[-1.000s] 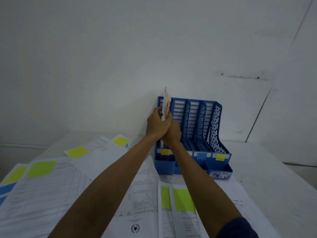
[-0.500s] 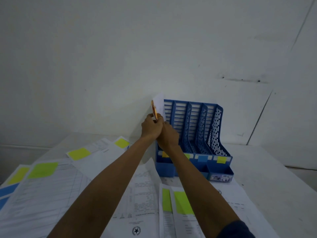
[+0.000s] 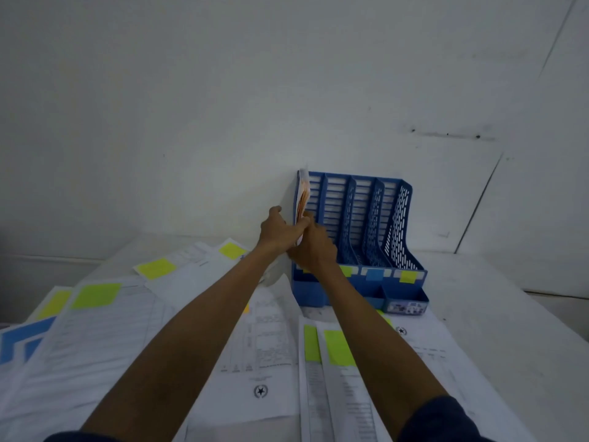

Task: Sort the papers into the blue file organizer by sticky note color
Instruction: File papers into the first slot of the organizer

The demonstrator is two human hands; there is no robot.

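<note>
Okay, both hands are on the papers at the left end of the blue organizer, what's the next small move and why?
Probably slide the papers straight down into the leftmost slot of the organizer, then let go. The left hand and right hand both grip them upright at that slot, orange notes showing, and the hands hide whether the bottom edge is seated yet.

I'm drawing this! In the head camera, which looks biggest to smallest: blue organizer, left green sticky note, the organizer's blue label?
1. blue organizer
2. green sticky note
3. blue label
The note lies nearer the camera, so it may only look bigger than the label.
</note>
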